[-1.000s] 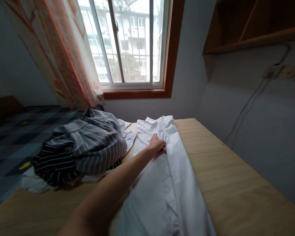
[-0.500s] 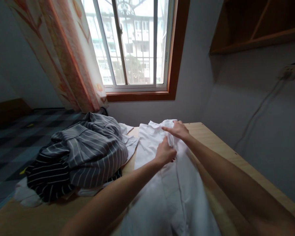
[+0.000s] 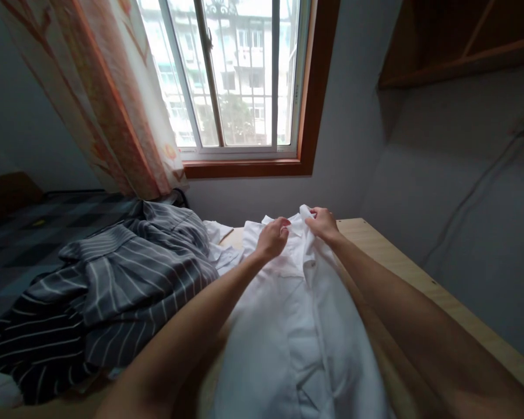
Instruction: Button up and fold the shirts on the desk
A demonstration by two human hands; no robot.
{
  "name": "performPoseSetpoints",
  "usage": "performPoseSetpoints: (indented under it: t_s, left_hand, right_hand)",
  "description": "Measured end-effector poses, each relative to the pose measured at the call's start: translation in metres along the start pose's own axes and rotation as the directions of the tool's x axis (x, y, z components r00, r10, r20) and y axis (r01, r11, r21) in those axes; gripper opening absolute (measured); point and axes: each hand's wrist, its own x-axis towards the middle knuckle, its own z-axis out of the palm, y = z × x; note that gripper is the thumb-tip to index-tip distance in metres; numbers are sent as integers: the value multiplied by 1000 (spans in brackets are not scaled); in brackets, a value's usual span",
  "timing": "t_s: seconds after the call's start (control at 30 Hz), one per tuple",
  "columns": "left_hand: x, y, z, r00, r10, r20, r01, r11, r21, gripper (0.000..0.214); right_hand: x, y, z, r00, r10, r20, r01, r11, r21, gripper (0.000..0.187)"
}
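A white shirt [image 3: 297,326] lies lengthwise before me on the wooden table, its collar end away from me and its front placket running down the middle. At the far end, my right hand [image 3: 324,224] pinches a raised fold of the shirt between thumb and fingers. My left hand [image 3: 272,238] is at the collar area just to the left, its fingers curled against the fabric; the fingertips are partly hidden. Left of the shirt sits a heap of grey striped clothing [image 3: 144,273], with a black striped garment [image 3: 43,331] at its near side.
The wooden table [image 3: 393,267] runs along the right wall. More white cloth [image 3: 220,233] lies between the heap and the shirt. A bed with a checked cover [image 3: 9,256] is at the left. Beyond are a curtain [image 3: 109,116] and a window; a shelf [image 3: 458,70] hangs upper right.
My left hand has moved up and left to the collar area. My right hand has lifted a fold of the shirt's edge. The view has shifted, and the heap appears lower and further left.
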Motion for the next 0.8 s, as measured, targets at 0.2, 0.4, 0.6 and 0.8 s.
performPoseSetpoints:
  t_s: [0.2,0.4,0.6,0.8]
  left_hand:
    - [35,-37,20,870,241,429,-448,749,488,35]
    - [64,-45,36,976,51,212,-91,978,187,55]
    - [92,-44,28,983,-29,179,28,1000,7,42]
    - [93,-44,36,992,-102,73,106,993,-55,27]
  right_hand:
    - [2,15,2,996,37,-86,-21,985,171,42]
    - [-5,8,9,999,-42,-22,45,986,158,39]
    - [-15,-9,30,981,-91,174,90,996,14,29]
    - [-13,-21,57,963,-84,257,84,996,14,28]
